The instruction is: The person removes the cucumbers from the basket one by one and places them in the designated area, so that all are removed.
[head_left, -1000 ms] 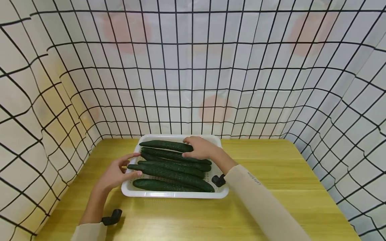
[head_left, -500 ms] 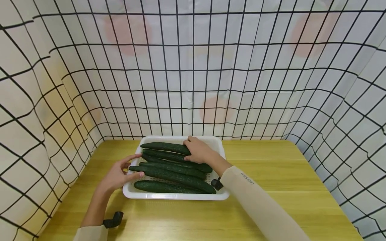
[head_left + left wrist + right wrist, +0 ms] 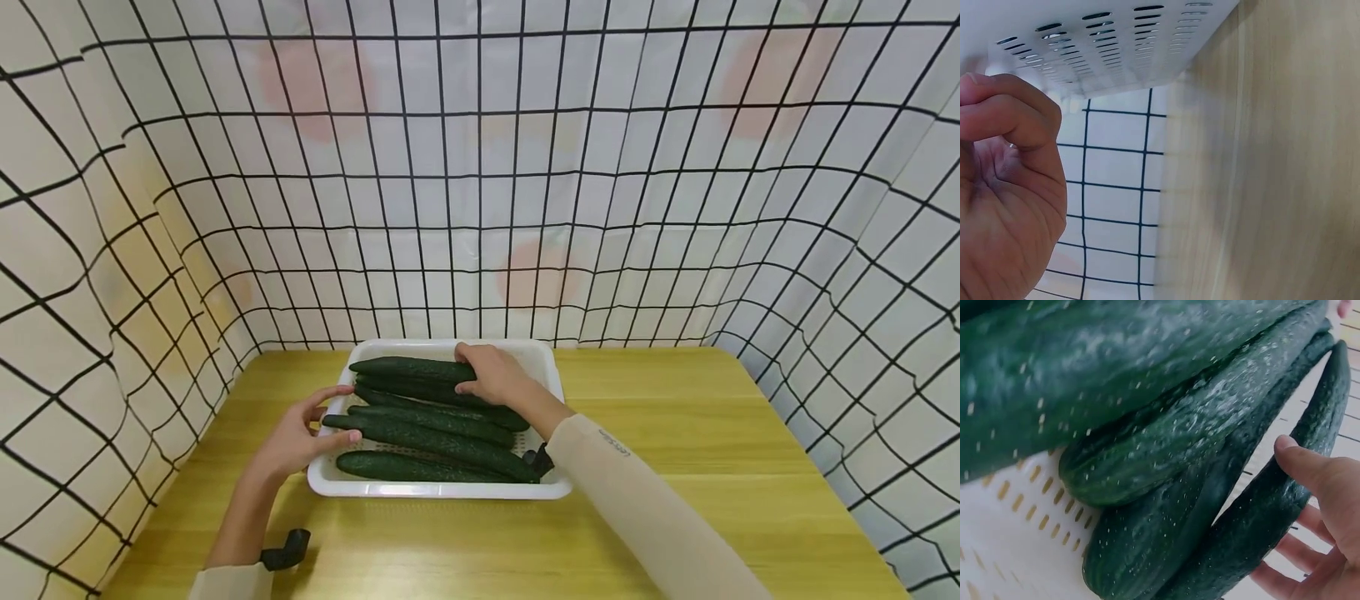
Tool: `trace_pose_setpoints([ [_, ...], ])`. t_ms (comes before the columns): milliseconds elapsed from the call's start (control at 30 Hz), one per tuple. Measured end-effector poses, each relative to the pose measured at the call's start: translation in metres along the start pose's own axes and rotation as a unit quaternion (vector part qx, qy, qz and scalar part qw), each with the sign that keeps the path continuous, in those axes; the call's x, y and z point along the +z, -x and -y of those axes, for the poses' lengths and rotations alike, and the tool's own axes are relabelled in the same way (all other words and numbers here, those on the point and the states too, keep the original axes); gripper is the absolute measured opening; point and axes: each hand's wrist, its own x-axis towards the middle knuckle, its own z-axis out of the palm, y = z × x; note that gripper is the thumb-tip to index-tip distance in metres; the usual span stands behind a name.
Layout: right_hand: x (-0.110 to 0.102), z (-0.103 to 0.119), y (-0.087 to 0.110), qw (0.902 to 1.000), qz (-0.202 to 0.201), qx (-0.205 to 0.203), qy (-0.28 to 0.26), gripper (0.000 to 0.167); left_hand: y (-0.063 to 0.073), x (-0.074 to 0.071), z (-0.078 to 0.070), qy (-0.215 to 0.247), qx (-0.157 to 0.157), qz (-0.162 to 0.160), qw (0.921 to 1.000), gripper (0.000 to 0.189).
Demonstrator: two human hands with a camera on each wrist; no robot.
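Observation:
Several dark green cucumbers lie lengthwise in a white perforated plastic basket [image 3: 442, 490]. At the back of the basket, my right hand [image 3: 498, 379] grips the right part of the rearmost cucumber [image 3: 408, 368]. The right wrist view shows that hand's thumb [image 3: 1300, 459] on one side of the cucumber [image 3: 1247, 515] and its fingers behind it. My left hand [image 3: 296, 433] holds the basket's left rim, thumb and index finger reaching over it. The left wrist view shows curled fingers [image 3: 1019, 112] beside the basket's slotted wall [image 3: 1104, 37]. A cucumber tip [image 3: 337, 422] pokes over the rim between thumb and index finger.
The basket stands on a yellow wooden table [image 3: 660, 433], near its back edge. Black wire grid panels [image 3: 480, 200] enclose the table at the back and both sides. A small black device [image 3: 287, 550] is strapped to the left wrist.
The right hand's thumb and fingers have settled onto the rearmost cucumber. That cucumber has shifted slightly and hides more of the one in front. The left hand stays at the rim.

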Motion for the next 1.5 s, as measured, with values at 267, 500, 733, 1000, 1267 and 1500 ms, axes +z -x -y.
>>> trace_pose_setpoints([
  [267,-0.008,-0.006,0.006,0.9978,-0.003,-0.018,-0.063,0.051,0.0,0.0,-0.004,0.005,-0.013,0.006,0.9999,0.081],
  [500,-0.026,-0.003,0.013,0.9956,-0.028,-0.038,-0.082,0.05,0.002,0.0,-0.006,0.01,-0.005,0.004,0.9999,0.082],
  [733,-0.051,-0.001,0.023,0.9933,-0.053,-0.05,-0.089,0.051,0.002,-0.002,-0.004,0.009,-0.001,0.004,0.9999,0.082],
  [1000,-0.076,-0.014,0.044,0.9933,-0.066,-0.042,-0.086,0.051,0.001,-0.001,-0.005,0.009,-0.009,0.004,0.9999,0.083],
  [1267,-0.087,-0.042,0.073,0.9936,-0.082,-0.029,-0.072,0.051,0.004,-0.004,-0.005,-0.007,-0.005,0.025,0.9996,0.087],
  [1500,-0.089,-0.076,0.101,0.9922,-0.095,-0.016,-0.08,0.052,0.006,-0.006,0.001,-0.013,0.042,0.055,0.9975,0.081],
])
